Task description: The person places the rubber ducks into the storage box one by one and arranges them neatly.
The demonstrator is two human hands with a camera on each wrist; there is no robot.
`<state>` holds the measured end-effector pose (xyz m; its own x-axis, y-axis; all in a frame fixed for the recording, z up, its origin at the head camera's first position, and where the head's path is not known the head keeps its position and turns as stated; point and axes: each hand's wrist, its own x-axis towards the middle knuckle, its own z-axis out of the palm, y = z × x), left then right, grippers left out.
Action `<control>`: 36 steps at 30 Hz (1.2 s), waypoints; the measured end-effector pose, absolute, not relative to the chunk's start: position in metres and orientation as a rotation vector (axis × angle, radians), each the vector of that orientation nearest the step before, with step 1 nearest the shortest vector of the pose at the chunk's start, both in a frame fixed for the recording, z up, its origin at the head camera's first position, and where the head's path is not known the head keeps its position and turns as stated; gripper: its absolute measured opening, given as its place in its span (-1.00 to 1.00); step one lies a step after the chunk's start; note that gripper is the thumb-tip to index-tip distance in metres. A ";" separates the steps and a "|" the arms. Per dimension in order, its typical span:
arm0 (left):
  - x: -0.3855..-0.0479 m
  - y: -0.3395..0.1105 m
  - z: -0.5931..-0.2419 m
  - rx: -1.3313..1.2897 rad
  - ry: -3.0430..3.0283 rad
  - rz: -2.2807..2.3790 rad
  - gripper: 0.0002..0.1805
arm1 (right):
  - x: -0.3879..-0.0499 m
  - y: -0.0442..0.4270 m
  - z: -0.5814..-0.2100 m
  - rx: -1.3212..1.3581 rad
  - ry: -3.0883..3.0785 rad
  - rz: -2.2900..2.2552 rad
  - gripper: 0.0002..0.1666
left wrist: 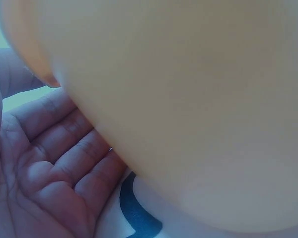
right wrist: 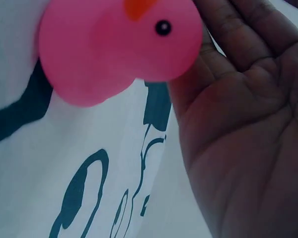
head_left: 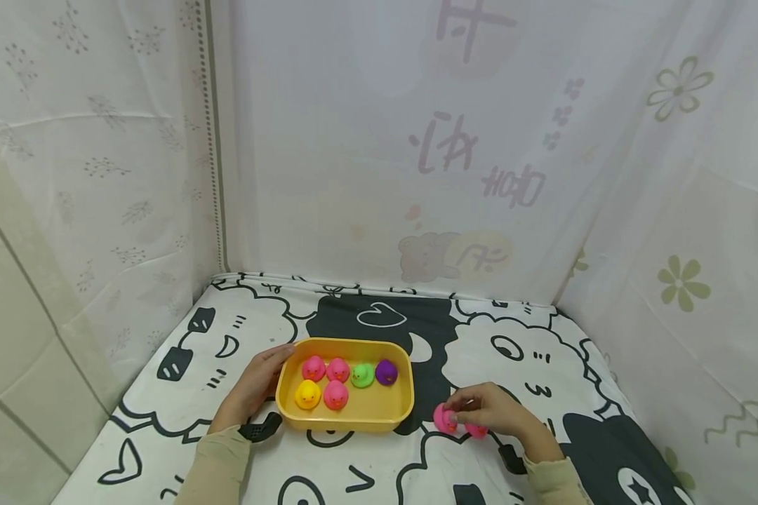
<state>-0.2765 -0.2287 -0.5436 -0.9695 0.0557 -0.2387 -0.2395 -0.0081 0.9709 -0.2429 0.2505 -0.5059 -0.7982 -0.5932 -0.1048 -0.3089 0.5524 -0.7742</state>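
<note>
My left hand holds the left end of a yellow plastic tray. In the left wrist view the thumb is at the rim and the fingers lie along the outer wall. Inside the tray sit several toy ducks: pink ones, a green duck, a purple duck and a yellow duck. To the right of the tray, my right hand pinches a pink duck between thumb and fingers. A second pink duck is under that hand, partly hidden; a pink duck fills the top of the right wrist view.
A black and white cartoon-print cloth covers the surface. Pale printed curtains hang at the back and both sides. Black wrist straps show at both wrists.
</note>
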 end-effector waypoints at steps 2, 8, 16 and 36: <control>-0.277 -0.229 -0.543 -0.193 2.054 2.085 -0.17 | -0.242 0.251 -0.506 -0.714 2.433 -1.118 -0.81; -0.277 -0.228 -0.542 -0.199 2.062 2.076 -0.18 | -0.240 0.253 -0.509 -0.708 2.400 -1.160 -0.75; -0.278 -0.228 -0.542 -0.198 2.055 2.083 -0.19 | -0.241 0.255 -0.514 -0.681 2.422 -1.180 -0.72; -0.276 -0.229 -0.545 -0.194 2.048 2.098 -0.16 | -0.242 0.250 -0.512 -0.649 2.457 -1.252 -0.72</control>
<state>-0.2758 -0.2288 -0.5453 -0.9707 0.0531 -0.2343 -0.2355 -0.0180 0.9717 -0.2422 0.2500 -0.5122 -0.8502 -0.5223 -0.0663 -0.2534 0.5163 -0.8180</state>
